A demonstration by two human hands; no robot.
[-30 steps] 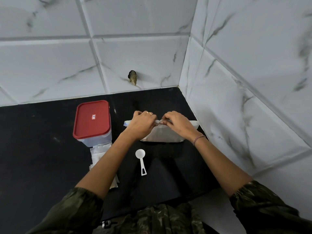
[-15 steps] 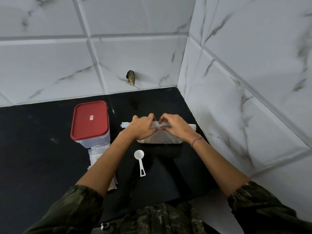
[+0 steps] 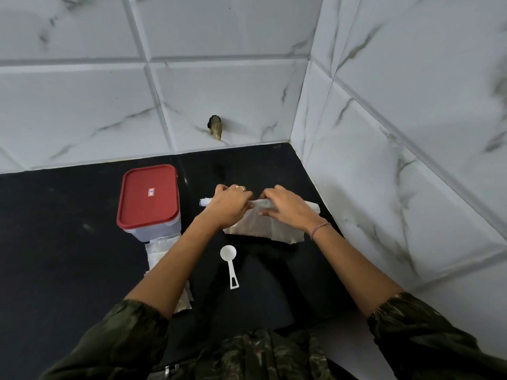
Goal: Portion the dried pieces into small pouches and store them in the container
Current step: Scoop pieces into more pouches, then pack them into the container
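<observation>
Matte black counter [image 3: 68, 270] runs into a corner of glossy, veined wall tiles [image 3: 411, 160]. Nearest lies a white plastic scoop [image 3: 230, 266], with flat clear pouches [image 3: 160, 250] to its left, partly under the forearm. Left hand [image 3: 229, 208] and right hand [image 3: 285, 208] both clutch the rolled top of a pale, soft bag [image 3: 263, 229]. Farther left stands the clear rectangular container [image 3: 149, 198], its red lid on and its contents unclear.

Black countertop [image 3: 55, 256] fills lower left and centre, faint pale scuffs. Back wall [image 3: 82, 105], upper left: white marble-look tiles, grey veins. Side wall [image 3: 411, 133], right: same tiles. Dark chipped hole [image 3: 214, 127] low on back wall, upper centre.
</observation>
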